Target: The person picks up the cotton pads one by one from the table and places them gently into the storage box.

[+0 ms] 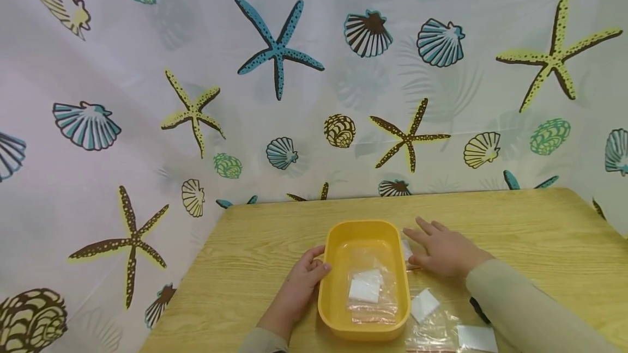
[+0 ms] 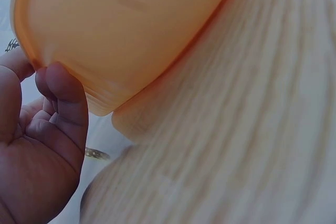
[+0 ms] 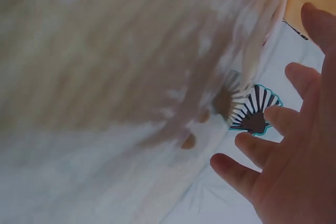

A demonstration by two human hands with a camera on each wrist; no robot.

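Two hands: left hand (image 1: 300,286) grips yellow tray (image 1: 363,334); right hand (image 1: 447,250) spread wide. Risk: low sleeve (image 1: 520,298) could drag nearby bags (image 1: 425,306).

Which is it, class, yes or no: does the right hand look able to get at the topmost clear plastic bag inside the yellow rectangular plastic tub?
Probably yes: the right hand is spread just beside the yellow tub, whose open top leaves the bag uncovered; only the rim stands between.

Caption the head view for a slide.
Left hand holding a yellow tub, right hand open near clear bags on a wooden table.
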